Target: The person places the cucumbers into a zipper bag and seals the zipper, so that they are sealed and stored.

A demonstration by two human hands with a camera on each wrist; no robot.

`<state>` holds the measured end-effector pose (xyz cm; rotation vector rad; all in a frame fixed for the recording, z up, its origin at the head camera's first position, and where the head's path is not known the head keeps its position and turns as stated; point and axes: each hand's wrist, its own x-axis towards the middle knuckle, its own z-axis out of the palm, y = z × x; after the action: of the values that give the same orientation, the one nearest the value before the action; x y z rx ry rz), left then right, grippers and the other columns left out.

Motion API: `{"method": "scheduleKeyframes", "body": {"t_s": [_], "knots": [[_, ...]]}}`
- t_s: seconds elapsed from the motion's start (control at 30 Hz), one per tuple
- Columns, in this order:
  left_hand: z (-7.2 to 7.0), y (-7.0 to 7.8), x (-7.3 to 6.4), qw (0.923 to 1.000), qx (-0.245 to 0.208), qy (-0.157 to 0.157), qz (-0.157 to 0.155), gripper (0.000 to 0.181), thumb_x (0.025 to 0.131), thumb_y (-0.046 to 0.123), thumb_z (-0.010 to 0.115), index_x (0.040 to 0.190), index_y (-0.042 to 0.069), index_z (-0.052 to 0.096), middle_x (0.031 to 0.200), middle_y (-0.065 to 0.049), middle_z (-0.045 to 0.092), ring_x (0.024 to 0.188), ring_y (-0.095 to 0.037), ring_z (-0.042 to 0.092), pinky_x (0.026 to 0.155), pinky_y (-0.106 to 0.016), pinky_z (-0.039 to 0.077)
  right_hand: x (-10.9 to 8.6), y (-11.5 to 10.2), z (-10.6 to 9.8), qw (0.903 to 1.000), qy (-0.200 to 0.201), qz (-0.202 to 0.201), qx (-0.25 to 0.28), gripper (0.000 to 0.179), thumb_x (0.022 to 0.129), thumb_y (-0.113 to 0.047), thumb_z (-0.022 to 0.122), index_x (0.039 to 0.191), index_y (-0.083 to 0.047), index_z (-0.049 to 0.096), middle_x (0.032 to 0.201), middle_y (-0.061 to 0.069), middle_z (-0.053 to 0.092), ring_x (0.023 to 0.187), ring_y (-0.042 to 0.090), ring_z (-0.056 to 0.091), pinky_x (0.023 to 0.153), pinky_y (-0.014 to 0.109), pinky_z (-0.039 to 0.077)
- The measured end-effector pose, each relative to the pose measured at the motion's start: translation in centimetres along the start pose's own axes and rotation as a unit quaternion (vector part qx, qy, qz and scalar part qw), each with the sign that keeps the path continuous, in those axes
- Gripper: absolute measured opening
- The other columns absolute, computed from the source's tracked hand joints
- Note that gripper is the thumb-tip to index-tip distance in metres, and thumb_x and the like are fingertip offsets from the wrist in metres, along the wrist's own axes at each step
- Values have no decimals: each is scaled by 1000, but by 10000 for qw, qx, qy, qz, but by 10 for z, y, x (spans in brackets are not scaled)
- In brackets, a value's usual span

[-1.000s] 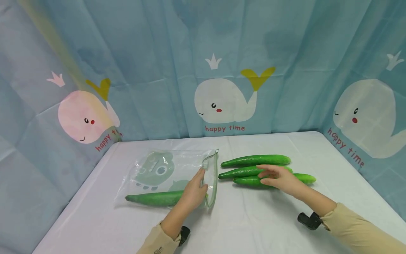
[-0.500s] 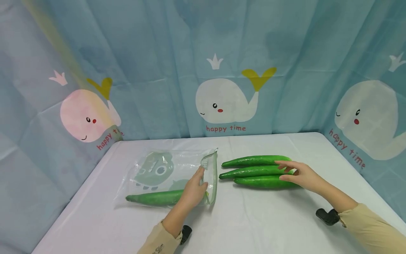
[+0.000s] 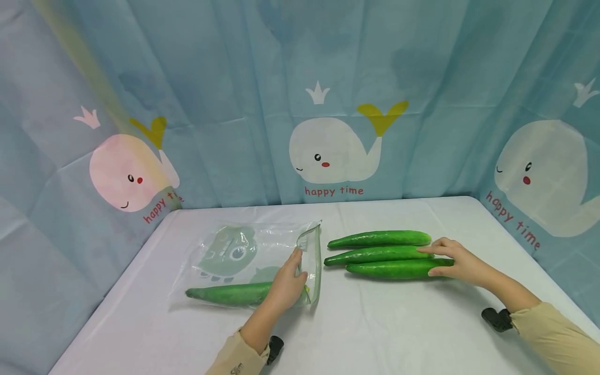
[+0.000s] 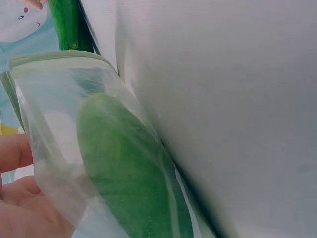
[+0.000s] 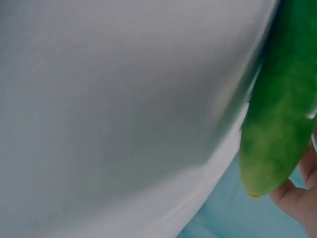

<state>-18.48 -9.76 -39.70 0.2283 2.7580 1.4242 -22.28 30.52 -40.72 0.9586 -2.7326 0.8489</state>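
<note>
On the left, a clear zip bag with a green cartoon print lies flat, its open end facing right. One cucumber lies inside it along the near edge. My left hand holds the bag beside its mouth; in the left wrist view the fingers are at the film, partly behind it. To the right, three cucumbers lie side by side: the back one, the middle one and the front one. My right hand has thumb and fingers around the front cucumber's right end.
A white cloth covers the table. Blue curtains with whale prints close in the back and both sides. A black wrist camera sits below the right wrist.
My right hand has moved right along the cucumbers and come down to the front one's right end. My left hand stays at the bag. The cucumbers lie where they were.
</note>
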Motion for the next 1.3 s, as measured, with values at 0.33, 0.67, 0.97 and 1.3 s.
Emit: {"method": "scheduleKeyframes", "body": {"t_s": [0.33,0.67,0.97,1.3], "knots": [[0,1,0,10000,-5,-12,-32,57,93,0,52,145,-11,32,155,-26,22,141,-44,22,114,-55,19,-3,8,2,9997,-221,95,47,47,75,-15,82,118,-4,68,98,-1,48,86,9,38,63,26,36],[-1,0,-2,10000,-31,24,-21,57,93,-1,52,145,-11,32,155,-26,22,140,-45,22,113,-57,20,-2,8,1,9950,-752,597,262,51,79,-19,79,123,1,64,102,3,48,93,18,43,71,29,43],[-1,0,-2,10000,-11,38,-22,57,93,0,53,145,-10,33,155,-25,22,140,-44,22,113,-56,20,-3,9,-3,9903,-1050,826,386,51,83,-21,75,127,1,62,110,7,56,101,26,55,77,30,51],[-2,0,-2,10000,-70,9,61,56,94,-1,51,144,-13,31,154,-28,21,140,-45,22,113,-57,20,-7,-2,-5,9880,-1186,849,508,51,85,-22,73,129,1,60,111,6,57,102,17,56,77,28,51]]}}
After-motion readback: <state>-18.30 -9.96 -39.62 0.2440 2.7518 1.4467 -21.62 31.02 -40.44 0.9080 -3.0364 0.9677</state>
